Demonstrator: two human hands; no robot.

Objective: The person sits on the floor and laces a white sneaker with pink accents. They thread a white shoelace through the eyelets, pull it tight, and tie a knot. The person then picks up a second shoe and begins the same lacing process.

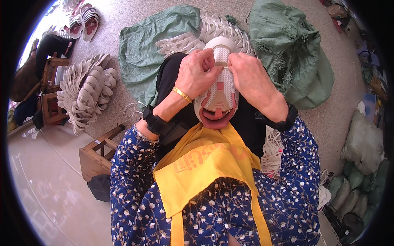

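A white mesh sneaker (218, 88) with a pink collar and pink tabs rests between my knees, its pale toe pointing away from me. My left hand (196, 71), with a gold bracelet at the wrist, has thumb and finger pinched over the left side of the shoe's tongue area. On the opposite side my right hand (251, 74) is closed, its fingertips against the lacing area. A short length of white shoelace (225, 67) crosses between the two hands. Its ends are hidden by my fingers.
Stacked pale shoe parts (87, 88) lie on the floor at left; more (223, 28) sit ahead by a green sack (141, 51). Another green sack (293, 57) is at right. White laces (271, 153) hang beside my right thigh. A wooden stool (98, 153) stands left.
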